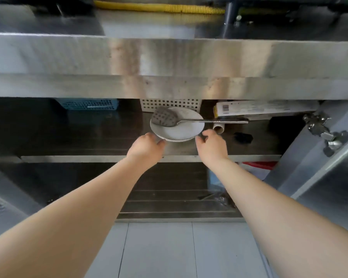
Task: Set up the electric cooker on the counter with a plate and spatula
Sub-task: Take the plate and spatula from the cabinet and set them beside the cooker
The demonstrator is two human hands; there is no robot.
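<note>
While both arms reach under the steel counter (169, 57), the white plate (181, 129) sits on the dark upper shelf (88, 135), close to the shelf's front edge. The slotted metal spatula (165, 117) lies across the plate, and its long handle sticks out past the plate's right rim.

The left hand (147, 145) curls its fingers at the plate's left edge. The right hand (211, 145) curls its fingers at the right edge. I cannot tell if they grip the plate yet or only touch it.

To the left of the plate the shelf is bare and dark, so that side has lots of room. To the right it is tighter: a short white pipe piece (219, 127) and a small black thing (242, 136) lie near. Behind the plate stand a white basket with holes (171, 104), a blue basket (88, 104) and a long box (265, 109). The box has a barcode, but its writing is too blurry to read.

An open steel door (317, 167) with hinges hangs at the right. A yellow hose (159, 8) lies up on the counter.
</note>
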